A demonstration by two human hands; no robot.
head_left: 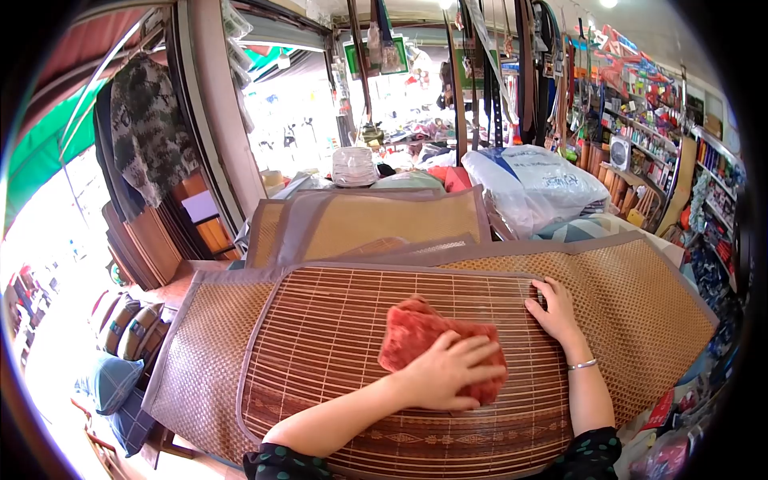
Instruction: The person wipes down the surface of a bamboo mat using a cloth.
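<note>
A brown slatted bamboo mat [320, 336] with a dark patterned band lies on top of a woven tan mat [200, 352]. My left hand [454, 374] presses a fluffy red cloth [412, 332] onto the slats near the middle, its fingers spread over the cloth's right part. At the bamboo mat's far right corner rests my right hand [554, 310], fingers apart, with nothing held in it. A silver bangle circles the right wrist.
More bordered mats [392, 212] lie behind. A plastic-wrapped white package [536, 180] sits at the back right, a white stack [354, 166] at the back. Cushions [136, 328] are at left, shelves [640, 136] at right, and belts hang overhead.
</note>
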